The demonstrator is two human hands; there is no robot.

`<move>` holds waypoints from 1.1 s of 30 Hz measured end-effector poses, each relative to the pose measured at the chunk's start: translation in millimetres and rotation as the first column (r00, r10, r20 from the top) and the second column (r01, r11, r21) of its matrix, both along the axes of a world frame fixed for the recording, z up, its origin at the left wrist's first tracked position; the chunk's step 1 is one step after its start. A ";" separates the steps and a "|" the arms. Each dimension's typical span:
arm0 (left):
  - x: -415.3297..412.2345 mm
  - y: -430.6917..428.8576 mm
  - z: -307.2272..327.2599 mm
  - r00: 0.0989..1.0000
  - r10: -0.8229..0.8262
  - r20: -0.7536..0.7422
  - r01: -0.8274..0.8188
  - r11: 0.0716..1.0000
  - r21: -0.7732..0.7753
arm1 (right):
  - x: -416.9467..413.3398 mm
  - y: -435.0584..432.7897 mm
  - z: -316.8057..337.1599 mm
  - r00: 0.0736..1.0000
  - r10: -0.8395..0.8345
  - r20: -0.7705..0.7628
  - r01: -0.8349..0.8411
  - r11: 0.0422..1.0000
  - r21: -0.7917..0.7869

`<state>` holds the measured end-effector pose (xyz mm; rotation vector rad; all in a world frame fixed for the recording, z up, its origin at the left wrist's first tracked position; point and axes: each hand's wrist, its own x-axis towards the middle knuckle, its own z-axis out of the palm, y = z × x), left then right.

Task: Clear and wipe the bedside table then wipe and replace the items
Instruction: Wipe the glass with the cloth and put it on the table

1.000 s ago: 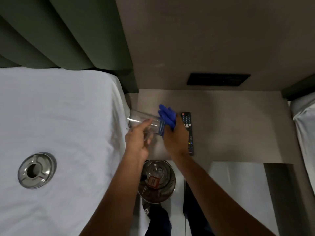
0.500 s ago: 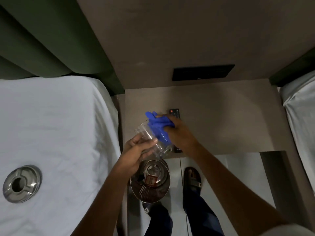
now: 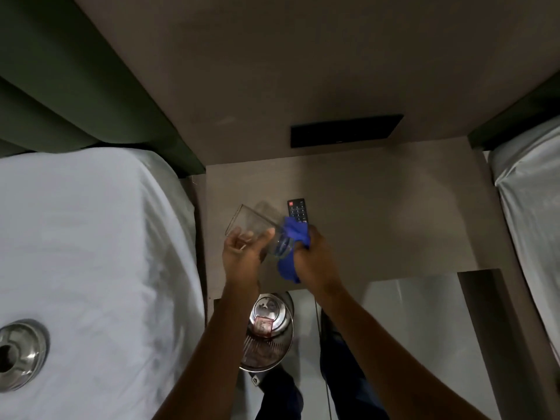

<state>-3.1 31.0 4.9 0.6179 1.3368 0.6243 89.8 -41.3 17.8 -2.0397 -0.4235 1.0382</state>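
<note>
My left hand (image 3: 242, 253) held the tilted glass (image 3: 253, 224) (mouth pointing away), fingers curled round it; my right hand (image 3: 315, 257) gripped the cloth (image 3: 292, 234) against its base.

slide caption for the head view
Left hand holds a clear glass tilted over the bedside table; right hand presses a blue cloth to its base.
</note>
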 end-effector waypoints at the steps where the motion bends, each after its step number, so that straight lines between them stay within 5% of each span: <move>1: 2.2 -0.5 -0.7 0.999 -0.032 -0.011 0.032 0.999 -0.006 | 1.8 -1.8 3.2 0.992 0.075 0.099 -0.078 0.997 0.027; 7: 10.1 1.1 1.0 0.977 -0.185 0.111 0.205 0.955 -0.215 | 27.5 4.8 7.8 0.913 0.280 0.296 -0.335 0.930 0.153; 13: 19.3 22.0 -9.6 0.979 0.057 0.197 0.018 0.933 -0.360 | 27.1 -8.7 -1.3 0.374 0.512 0.774 -0.730 0.677 -0.095; 16: 22.0 22.8 -7.0 0.973 0.057 0.224 0.049 0.896 -0.442 | 19.5 -20.2 -11.0 0.264 0.511 0.818 -0.760 0.633 -0.151; 19: 26.6 30.6 -11.7 0.974 0.112 0.197 -0.015 0.899 -0.438 | 18.6 -32.6 -18.2 0.328 0.502 0.800 -0.702 0.696 -0.150; 23: 27.7 57.1 -23.9 0.963 0.234 0.133 -0.146 0.870 -0.472 | 34.7 -39.1 -28.7 0.699 0.309 0.645 -0.405 0.914 0.001; 26: 29.7 76.0 -27.6 0.946 0.232 0.225 -0.107 0.882 -0.458 | 48.3 -32.9 -39.1 0.907 0.114 0.406 -0.196 0.967 0.165; 29: 30.5 101.6 -28.9 0.980 0.130 0.152 -0.059 0.914 -0.402 | 55.6 -22.7 -35.2 0.916 0.092 0.390 -0.190 0.957 0.220; 31: 32.7 117.2 -26.3 0.996 -0.083 -0.043 0.065 0.943 -0.326 | 60.9 -16.7 -31.1 0.931 0.071 0.359 -0.173 0.950 0.259; 33: 37.1 132.2 -26.7 0.920 -0.269 -0.284 0.216 0.955 -0.205 | 65.4 -13.5 -33.4 0.941 0.062 0.334 -0.157 0.951 0.265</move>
